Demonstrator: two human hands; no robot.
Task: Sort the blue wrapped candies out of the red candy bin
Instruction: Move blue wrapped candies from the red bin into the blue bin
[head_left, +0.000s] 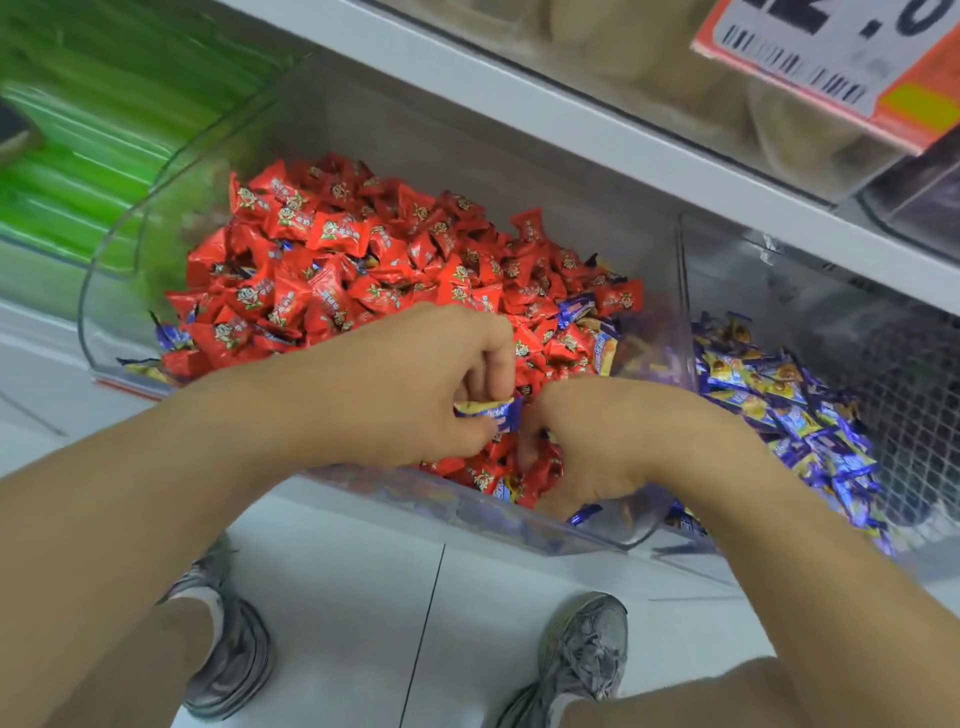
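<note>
A clear plastic bin (130, 228) holds a heap of red wrapped candies (363, 260) with a few blue wrapped ones mixed in, such as one (575, 307) near the right side. My left hand (415, 384) is over the bin's front and grips a blue and yellow wrapped candy (491, 410) between thumb and fingers. My right hand (602, 441) is beside it with its fingers curled down into the candies at the front; what they hold is hidden.
To the right stands another clear bin (685, 270) with blue wrapped candies (789, 410). A bin of green packets (93, 130) is at the left. A white shelf (571, 119) with an orange price tag (841, 62) hangs above. My shoes stand on the tiled floor (467, 613) below.
</note>
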